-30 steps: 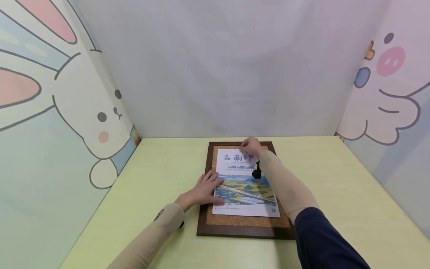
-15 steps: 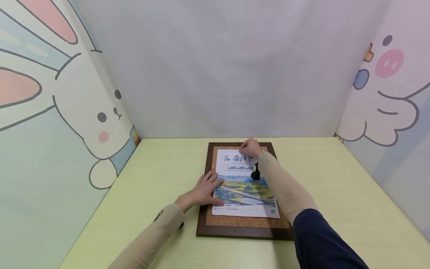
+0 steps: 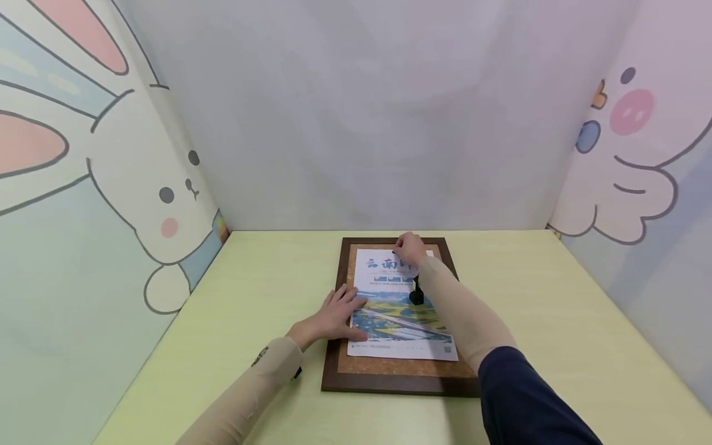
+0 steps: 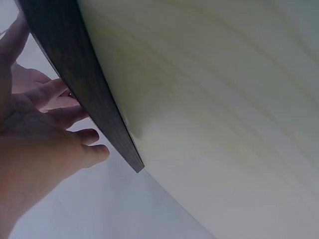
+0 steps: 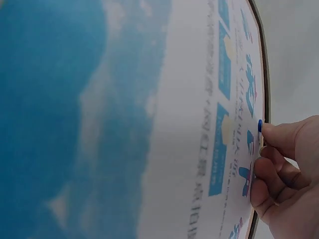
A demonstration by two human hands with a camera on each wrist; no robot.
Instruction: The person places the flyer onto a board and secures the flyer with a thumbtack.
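Your left-hand fingers (image 3: 349,301) lie straight and spread, pressing flat on the left edge of the poster (image 3: 400,309); the fingers of your right hand (image 3: 410,248) are curled and pinch a small pin at the poster's top edge. In the head view, your left hand (image 3: 332,318) rests partly on the dark frame of the cork board (image 3: 389,374) and partly on the poster. The poster lies flat on the cork, inside the frame, with its printed title at the far end. The board lies flat on the pale green worktop (image 3: 261,290), near the back wall. Cartoon wall panels (image 3: 94,185) stand at both sides.

In the left wrist view, your left hand (image 4: 37,139) shows from below with its fingers extended against the dark frame edge (image 4: 84,89), which runs diagonally across the picture. The worktop (image 4: 224,99) fills the remainder.

In the right wrist view, your right hand (image 5: 286,174) holds a blue pin (image 5: 259,125) between thumb and forefinger, with the pin head touching the poster (image 5: 174,124) close to its top edge, beside the blue title characters. The board's frame (image 5: 266,84) borders the sheet just beyond.
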